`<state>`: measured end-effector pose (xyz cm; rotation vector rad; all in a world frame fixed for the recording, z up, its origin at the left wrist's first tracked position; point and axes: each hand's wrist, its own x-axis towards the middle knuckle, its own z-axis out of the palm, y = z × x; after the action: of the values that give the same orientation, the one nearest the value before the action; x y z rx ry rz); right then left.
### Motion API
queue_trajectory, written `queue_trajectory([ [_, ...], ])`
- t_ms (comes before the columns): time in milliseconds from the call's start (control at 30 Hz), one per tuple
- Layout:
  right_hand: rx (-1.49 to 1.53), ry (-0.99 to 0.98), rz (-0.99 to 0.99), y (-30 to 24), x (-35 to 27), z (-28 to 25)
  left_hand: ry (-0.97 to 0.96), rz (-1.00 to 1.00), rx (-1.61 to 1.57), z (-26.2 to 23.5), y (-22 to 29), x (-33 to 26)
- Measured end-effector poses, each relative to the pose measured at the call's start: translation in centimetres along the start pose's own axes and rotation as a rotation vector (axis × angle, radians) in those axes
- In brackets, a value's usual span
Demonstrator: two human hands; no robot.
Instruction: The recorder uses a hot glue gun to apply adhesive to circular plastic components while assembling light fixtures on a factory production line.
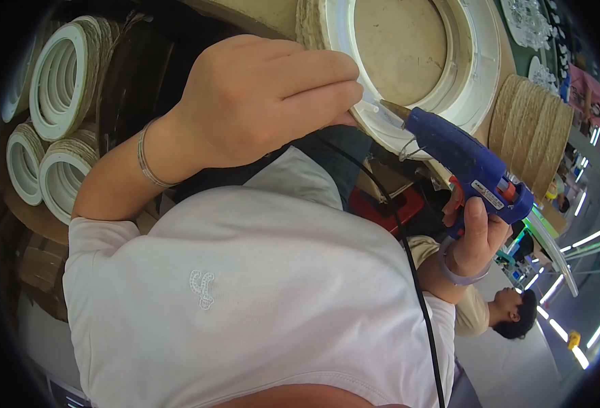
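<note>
A white plastic ring (483,64), with beige twine (309,24) around its left side, lies at the top. My left hand (266,102), a thin bracelet at its wrist, is closed at the ring's near rim. Its fingertips press together there, and what they pinch is hidden. My right hand (480,228) grips a blue hot glue gun (460,146) by its handle, near the red trigger. The gun's nozzle points left at the ring's rim, close to my left fingertips. From its back sticks out a translucent glue stick (551,248).
Twine-wrapped white rings (59,81) are stacked at the left. A twine-wrapped cylinder (531,129) stands right of the ring. A black cable (409,258) runs down across my white shirt. Clear plastic pieces (527,24) lie at the top right. Another person (473,313) is at the right.
</note>
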<state>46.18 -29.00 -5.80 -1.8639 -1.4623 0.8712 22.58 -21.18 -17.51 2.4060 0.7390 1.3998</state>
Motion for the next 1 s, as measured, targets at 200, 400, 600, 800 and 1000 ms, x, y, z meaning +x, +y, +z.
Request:
queue_trajectory([
  [200, 0.018, -0.005, 0.014, -0.1, 0.0, -0.2, -0.009, 0.000, -0.003, -0.1, 0.0, 0.3],
  [400, 0.026, -0.029, -0.011, -0.2, -0.1, -0.3, -0.009, -0.002, 0.004, -0.1, 0.0, 0.2],
  [600, -0.023, -0.021, -0.028, -0.3, -0.3, -0.5, -0.022, -0.013, 0.043, -0.2, 0.2, 0.1],
  [800, 0.157, 0.148, -0.024, -1.6, -1.0, -1.6, -0.017, 0.010, 0.059, 0.0, -0.1, 0.3],
  [1000, 0.127, 0.182, 0.077, 0.0, -3.6, -2.2, -0.034, -0.028, 0.022, -0.3, 0.0, 0.1],
])
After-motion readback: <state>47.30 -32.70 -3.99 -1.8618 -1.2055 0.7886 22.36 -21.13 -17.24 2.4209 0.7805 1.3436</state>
